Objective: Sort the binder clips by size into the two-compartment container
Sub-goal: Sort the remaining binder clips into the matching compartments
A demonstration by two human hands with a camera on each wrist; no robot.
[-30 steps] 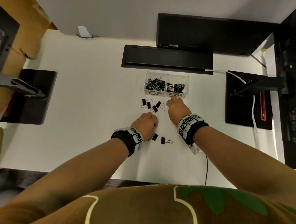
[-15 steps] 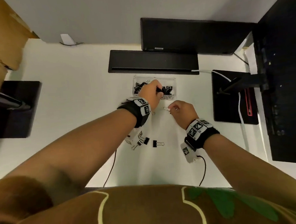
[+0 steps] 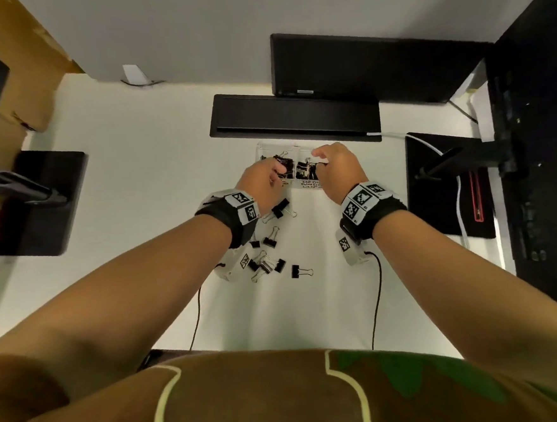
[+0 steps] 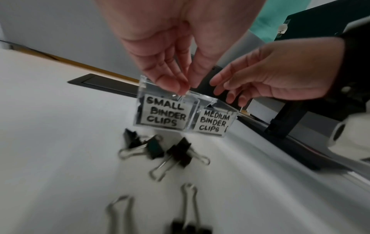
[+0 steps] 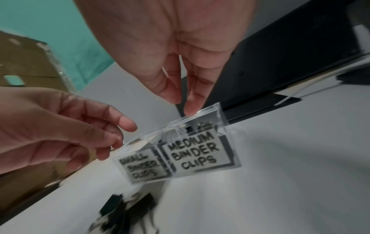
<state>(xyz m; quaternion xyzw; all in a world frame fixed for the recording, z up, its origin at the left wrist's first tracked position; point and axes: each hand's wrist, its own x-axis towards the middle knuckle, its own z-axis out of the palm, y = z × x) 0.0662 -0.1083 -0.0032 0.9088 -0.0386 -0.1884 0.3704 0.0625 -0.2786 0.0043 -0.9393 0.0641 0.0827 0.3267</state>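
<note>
The clear two-compartment container (image 3: 263, 147) stands on the white table, labelled SMALL BINDER CLIPS (image 4: 166, 114) on the left and MEDIUM BINDER CLIPS (image 5: 195, 150) on the right; both hold black clips. My left hand (image 3: 263, 179) hovers over the small side, fingers (image 4: 172, 80) hanging loosely with nothing plainly held. My right hand (image 3: 335, 169) is above the medium side, thumb and forefinger (image 5: 193, 101) pinched close, a dark bit of binder clip (image 3: 319, 163) showing at them. Several loose clips (image 3: 299, 271) lie nearer me (image 4: 180, 152).
A long black bar (image 3: 293, 117) lies just behind the container. Black stand bases sit at the left (image 3: 32, 201) and right (image 3: 450, 182). Two thin cables (image 3: 377, 296) run from my wrists to the table's near edge. A cardboard box (image 3: 14, 81) stands far left.
My right hand has lifted from the table and moved forward over the medium compartment. My left hand stays over the small compartment, and the black clip it held no longer shows.
</note>
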